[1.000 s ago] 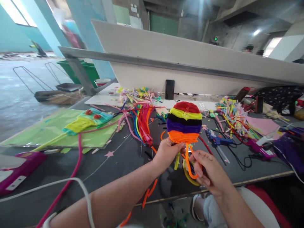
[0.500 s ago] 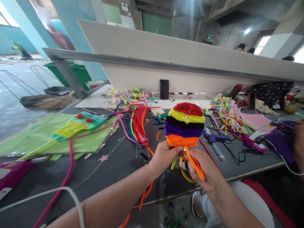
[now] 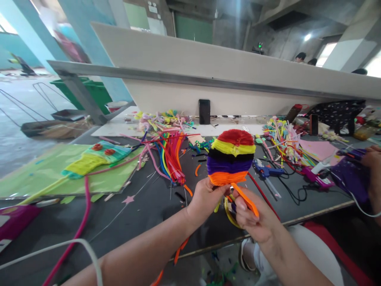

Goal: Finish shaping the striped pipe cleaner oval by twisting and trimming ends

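A rounded panel of pipe cleaners (image 3: 231, 161), striped red, yellow, black, purple and orange, stands upright in front of me. My left hand (image 3: 206, 198) is closed on its lower edge, thumb and fingers pinching the orange stripe. Just to the right, my right hand (image 3: 253, 214) is closed around an orange pipe cleaner (image 3: 245, 198) that runs up to the panel's bottom edge. A yellow ring-shaped thing (image 3: 229, 212) shows partly behind my right hand. Further orange pipe cleaners (image 3: 178, 250) hang over the table edge below my left forearm.
A bundle of coloured pipe cleaners (image 3: 172, 159) lies left of the panel. To its right are a blue glue gun (image 3: 269, 171) and a purple glue gun (image 3: 318, 178). A phone (image 3: 204, 112) leans at the back. Another person's hand (image 3: 372, 167) holds purple material at far right.
My right hand has shifted slightly, and the orange pipe cleaner in it now slants further right. The panel stays in my left hand. The whole view has moved a little.
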A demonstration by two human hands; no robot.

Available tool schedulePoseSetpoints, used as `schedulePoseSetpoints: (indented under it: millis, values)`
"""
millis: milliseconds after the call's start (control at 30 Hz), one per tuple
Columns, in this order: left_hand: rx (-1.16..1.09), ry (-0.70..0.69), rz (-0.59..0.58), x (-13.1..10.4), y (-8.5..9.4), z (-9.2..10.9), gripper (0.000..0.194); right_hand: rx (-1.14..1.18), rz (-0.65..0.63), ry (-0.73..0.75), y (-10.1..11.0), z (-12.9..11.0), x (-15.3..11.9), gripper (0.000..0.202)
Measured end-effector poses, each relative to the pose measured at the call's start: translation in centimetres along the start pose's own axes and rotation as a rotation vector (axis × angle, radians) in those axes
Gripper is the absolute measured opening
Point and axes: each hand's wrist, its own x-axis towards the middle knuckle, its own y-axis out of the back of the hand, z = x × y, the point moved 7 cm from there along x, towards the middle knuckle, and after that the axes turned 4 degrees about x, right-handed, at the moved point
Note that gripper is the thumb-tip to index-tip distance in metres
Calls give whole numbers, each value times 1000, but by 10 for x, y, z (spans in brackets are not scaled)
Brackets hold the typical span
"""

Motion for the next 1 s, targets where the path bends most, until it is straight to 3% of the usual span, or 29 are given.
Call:
schedulePoseSetpoints:
  millis: [167,300,500,733,867,1000]
  values:
    - [-8,-17,-2,-2,-2,4,9,18,-12,27,5,-5,1,17]
    - [30,-37,-69,-4,-6,8,11,30,-45,21,6,-5,-2,17]
    - [106,-49,-79,-4,-4,5,12,-53,76,153,7,-6,-6,24]
    - [57,-92,-206,-9,-14,9,14,-200,78,215,2,-21,-4,27]
    - [-85,-17,-249,-7,-16,9,17,-65,40,116,4,-17,0,21]
    - [-226,106,-269,-5,-18,-1,18,-10,56,107,9,-17,2,18]
